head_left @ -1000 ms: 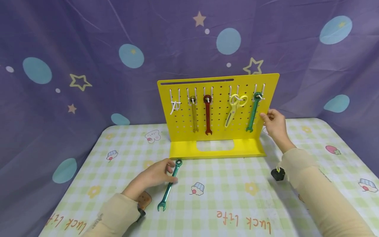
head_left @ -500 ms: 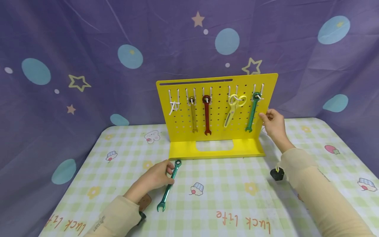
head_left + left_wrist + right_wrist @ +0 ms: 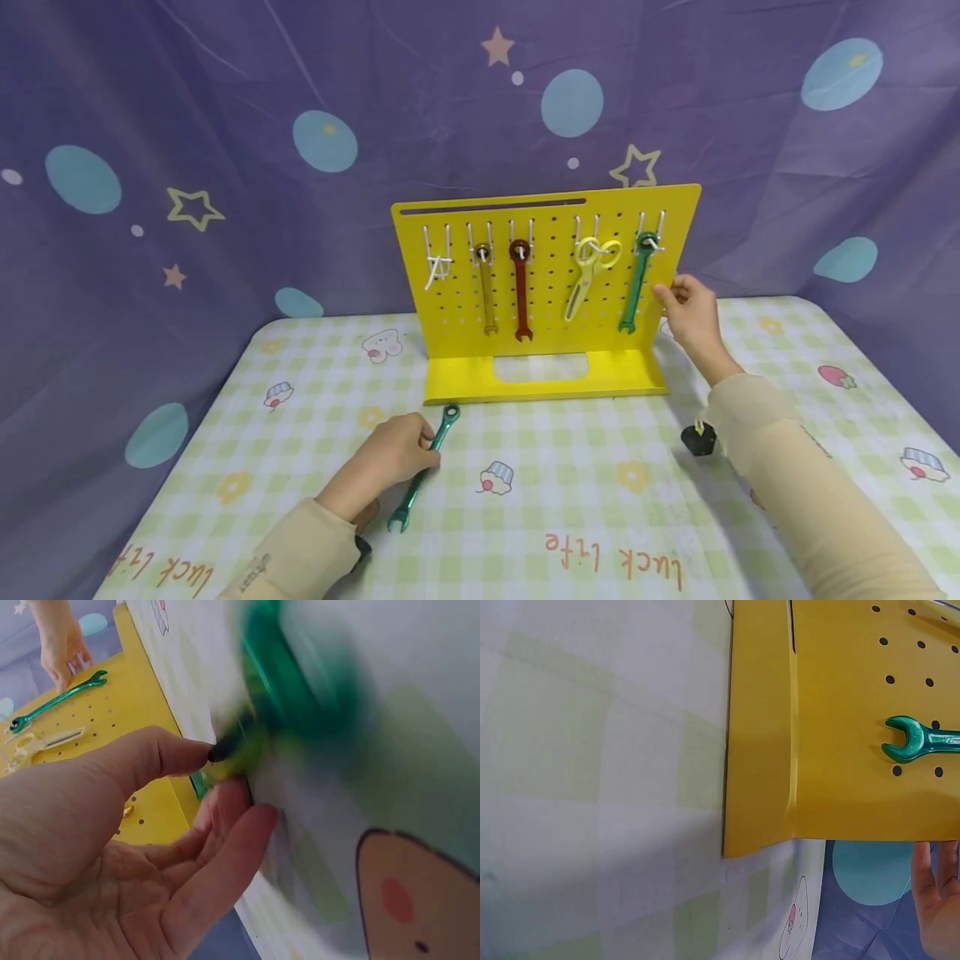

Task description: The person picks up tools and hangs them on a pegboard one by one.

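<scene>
My left hand (image 3: 397,450) pinches a green combination wrench (image 3: 407,502) between thumb and fingers, in front of the pegboard's left corner. The wrench's ring end points toward the board and its open end toward me; it is blurred in the left wrist view. My right hand (image 3: 692,315) holds the right edge of the yellow pegboard (image 3: 555,333), thumb at the front and fingers partly hidden behind. On the board hang a gold wrench (image 3: 487,296), a red wrench (image 3: 522,296), pale yellow scissors (image 3: 588,268) and another green wrench (image 3: 636,287).
At the board's far left, a white hook (image 3: 438,265) carries no tool. The pegboard's base stands on a checked tablecloth (image 3: 555,467) with printed pictures. Behind the table hangs a purple curtain (image 3: 420,100). A black object (image 3: 698,439) shows beside the right sleeve.
The left fingers have closed on the green wrench, and its open end has swung slightly left. The right hand stays at the board's edge.
</scene>
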The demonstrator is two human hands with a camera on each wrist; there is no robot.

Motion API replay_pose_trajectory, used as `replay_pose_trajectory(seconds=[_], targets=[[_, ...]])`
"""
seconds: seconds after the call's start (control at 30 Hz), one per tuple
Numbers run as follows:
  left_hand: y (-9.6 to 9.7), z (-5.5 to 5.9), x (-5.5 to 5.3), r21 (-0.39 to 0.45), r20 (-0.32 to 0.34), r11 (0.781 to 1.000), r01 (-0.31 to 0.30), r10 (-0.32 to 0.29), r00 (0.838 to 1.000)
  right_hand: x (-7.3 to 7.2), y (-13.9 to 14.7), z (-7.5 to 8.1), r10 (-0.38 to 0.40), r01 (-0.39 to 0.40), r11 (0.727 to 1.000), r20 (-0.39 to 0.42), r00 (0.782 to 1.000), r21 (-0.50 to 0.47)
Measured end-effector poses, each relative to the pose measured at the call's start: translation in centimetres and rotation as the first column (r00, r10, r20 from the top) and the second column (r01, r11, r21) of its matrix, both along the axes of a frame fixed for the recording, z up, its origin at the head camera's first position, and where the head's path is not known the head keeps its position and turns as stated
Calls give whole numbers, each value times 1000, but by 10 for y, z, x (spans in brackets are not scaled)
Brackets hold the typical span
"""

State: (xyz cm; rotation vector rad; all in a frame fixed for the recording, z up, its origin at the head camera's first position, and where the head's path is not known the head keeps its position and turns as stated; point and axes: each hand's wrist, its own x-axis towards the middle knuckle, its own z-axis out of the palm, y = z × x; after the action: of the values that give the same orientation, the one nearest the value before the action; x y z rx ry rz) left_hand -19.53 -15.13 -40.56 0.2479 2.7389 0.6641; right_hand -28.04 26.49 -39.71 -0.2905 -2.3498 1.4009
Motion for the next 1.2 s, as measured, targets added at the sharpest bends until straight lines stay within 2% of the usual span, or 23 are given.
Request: replay_pose_trajectory(seconds=[0.17,0.4,0.63,1.07,1.2], targets=[[-4,-1,-1,29,6,1000,11,-11,1000,0,-1,0,-6,6,1000,-6,1000,-2],[-9,-3,-3,70,63,998,5,-9,998,1,-2,1,-3,3,1000,-16,1000,-5],[-14,-4,-6,114,83,993,-2,-8,997,1,-2,1,-10,10,1000,-23,1000,0],[-11,5,-11,206,16,977,-52,50,999,2,-2,0,-6,6,1000,-36,999,0],[-9,7,-13,268,-28,960,-78,89,996,1,-2,-1,-6,6,1000,-30,1000,7]])
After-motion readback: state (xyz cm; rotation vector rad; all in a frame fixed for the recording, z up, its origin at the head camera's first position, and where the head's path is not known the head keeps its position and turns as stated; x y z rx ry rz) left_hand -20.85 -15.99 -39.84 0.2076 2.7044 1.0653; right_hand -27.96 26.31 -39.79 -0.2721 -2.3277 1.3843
